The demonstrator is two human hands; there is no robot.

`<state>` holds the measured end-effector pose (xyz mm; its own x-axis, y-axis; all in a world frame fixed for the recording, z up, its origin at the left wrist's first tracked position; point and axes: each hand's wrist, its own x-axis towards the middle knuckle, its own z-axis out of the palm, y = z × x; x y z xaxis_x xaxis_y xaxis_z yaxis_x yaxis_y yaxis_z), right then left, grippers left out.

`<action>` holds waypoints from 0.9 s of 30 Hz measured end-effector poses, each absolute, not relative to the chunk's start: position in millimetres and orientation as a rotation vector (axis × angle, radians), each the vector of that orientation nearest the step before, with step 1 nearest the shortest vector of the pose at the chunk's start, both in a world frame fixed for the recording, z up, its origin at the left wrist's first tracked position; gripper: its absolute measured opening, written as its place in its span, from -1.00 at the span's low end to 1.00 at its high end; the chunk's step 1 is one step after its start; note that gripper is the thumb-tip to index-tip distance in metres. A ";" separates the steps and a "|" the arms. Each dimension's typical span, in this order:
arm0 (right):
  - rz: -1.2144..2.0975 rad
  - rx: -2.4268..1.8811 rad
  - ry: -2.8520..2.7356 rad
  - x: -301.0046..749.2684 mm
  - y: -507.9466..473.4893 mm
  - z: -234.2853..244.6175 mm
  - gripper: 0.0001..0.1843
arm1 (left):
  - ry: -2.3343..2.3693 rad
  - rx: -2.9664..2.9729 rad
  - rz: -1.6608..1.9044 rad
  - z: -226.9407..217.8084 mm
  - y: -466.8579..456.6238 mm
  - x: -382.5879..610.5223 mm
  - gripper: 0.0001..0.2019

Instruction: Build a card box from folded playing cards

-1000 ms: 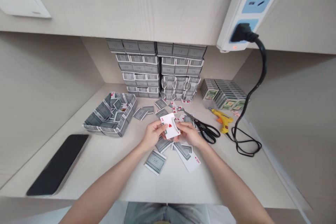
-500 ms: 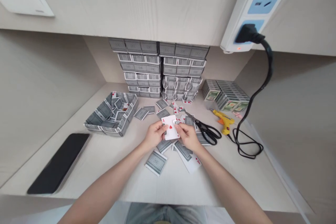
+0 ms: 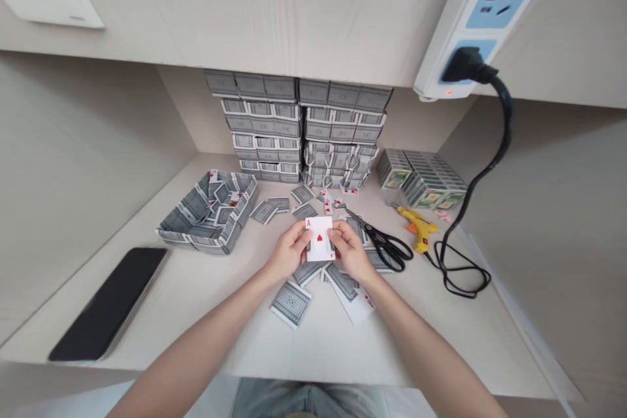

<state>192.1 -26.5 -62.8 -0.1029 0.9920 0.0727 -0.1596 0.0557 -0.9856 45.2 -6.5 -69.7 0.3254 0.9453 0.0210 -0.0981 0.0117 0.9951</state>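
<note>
One ace card (image 3: 320, 241) between fingers (image 3: 303, 240)

My pale counter (image 3: 264, 353) has a black phone (image 3: 108, 304) lying flat at my left, with a basket made of cards (image 3: 238, 225) just beyond it. Two card-covered stacks (image 3: 267, 125) stand at the back, small packs (image 3: 425, 177) to their right. Loose cards (image 3: 292, 304) lie scattered before me; rightward, black-handled scissors (image 3: 376, 235) rest partly over some, near a yellow glue gun (image 3: 419, 230).
</note>
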 end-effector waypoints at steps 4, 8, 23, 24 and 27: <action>1.325 -1.012 -1.190 191.9 -26.4 -60.5 -0.72 | 0.857 1.300 1.059 -62.7 -9.3 44.6 -0.57; 1.300 -1.037 -1.230 191.6 -27.1 -60.0 -0.71 | 0.854 1.370 1.092 -59.4 -11.3 42.4 -0.61; 1.376 -0.987 -1.147 188.9 -25.7 -64.0 -0.70 | 0.930 1.402 1.085 -63.9 -10.3 41.1 -0.65; 1.378 -0.984 -1.144 188.8 -25.4 -64.5 -0.70 | 0.938 1.404 1.089 -64.4 -10.2 41.2 -0.65; 1.377 -0.987 -1.139 188.6 -24.6 -65.4 -0.69 | 0.945 1.399 1.088 -65.3 -10.1 41.6 -0.64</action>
<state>188.6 -24.6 -65.4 -0.1137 0.9932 0.0229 -0.2090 -0.0013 -0.9779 41.6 -10.1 -65.3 0.2669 0.9573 0.1108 -0.0239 -0.1084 0.9938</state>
